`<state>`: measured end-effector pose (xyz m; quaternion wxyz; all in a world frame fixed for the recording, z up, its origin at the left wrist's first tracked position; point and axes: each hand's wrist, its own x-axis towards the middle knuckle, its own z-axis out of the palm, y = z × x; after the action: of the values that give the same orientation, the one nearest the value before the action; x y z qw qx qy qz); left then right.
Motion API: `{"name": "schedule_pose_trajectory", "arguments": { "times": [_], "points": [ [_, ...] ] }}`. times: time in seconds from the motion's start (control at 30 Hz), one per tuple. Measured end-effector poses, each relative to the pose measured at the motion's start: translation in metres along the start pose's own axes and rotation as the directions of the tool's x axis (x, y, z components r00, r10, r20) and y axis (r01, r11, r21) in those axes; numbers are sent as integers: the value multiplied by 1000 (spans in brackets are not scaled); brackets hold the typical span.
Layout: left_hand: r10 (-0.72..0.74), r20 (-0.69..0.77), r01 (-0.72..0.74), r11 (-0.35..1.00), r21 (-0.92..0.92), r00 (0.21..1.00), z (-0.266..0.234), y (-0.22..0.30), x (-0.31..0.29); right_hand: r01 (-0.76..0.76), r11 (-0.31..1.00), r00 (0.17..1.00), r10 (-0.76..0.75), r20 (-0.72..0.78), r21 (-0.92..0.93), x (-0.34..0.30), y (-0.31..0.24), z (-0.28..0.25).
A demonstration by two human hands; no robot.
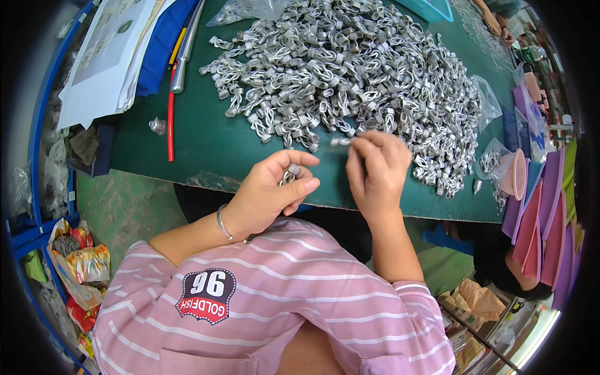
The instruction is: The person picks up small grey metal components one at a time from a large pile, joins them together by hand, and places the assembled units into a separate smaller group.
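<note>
A big heap of small silver metal loop pieces (pixel 350 75), each with a ribbed collar, lies on the green table (pixel 206 147). My left hand (pixel 269 184), a bangle on its wrist, is curled around at least one silver loop piece (pixel 291 172) near the table's front edge. To the right, my right hand (pixel 380 165) is at the near edge of the heap with its fingers pinched together. A blurred silver loop piece (pixel 340 142) sticks out leftward beside its bent fingers; the exact grip is hidden.
At the left are papers (pixel 106 56), a blue tray (pixel 164 47), a red-and-silver rod (pixel 170 125) and a small silver piece (pixel 157 126). Clear plastic bags (pixel 486 103) and colored bins (pixel 544 206) stand right. Another person's hand (pixel 492 24) is far right.
</note>
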<state>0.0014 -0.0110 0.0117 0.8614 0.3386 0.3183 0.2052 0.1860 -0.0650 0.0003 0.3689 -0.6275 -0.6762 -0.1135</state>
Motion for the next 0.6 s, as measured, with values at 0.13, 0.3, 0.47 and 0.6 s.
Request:
{"name": "schedule_pose_trajectory", "arguments": {
  "times": [0.13, 0.3, 0.47, 0.6],
  "points": [
    [58, -86, -55, 998, 40, 995, -5, -5, 3, -65, 944, 997, 47, 62, 324, -12, -21, -1],
    [88, -76, -81, 992, 95, 993, -10, -4, 0, -333, 689, 943, 227, 244, 644, -15, -22, -9],
    [281, 38, -277, 900, 338, 959, -9, -4, -1, -528, -32, 766, 413, 492, 849, -24, -31, -3],
    [411, 142, -429, 784, 449, 900, -13, -8, 1, -251, 579, 968, 137, 210, 776, -26, -21, 4]
  ]
}}
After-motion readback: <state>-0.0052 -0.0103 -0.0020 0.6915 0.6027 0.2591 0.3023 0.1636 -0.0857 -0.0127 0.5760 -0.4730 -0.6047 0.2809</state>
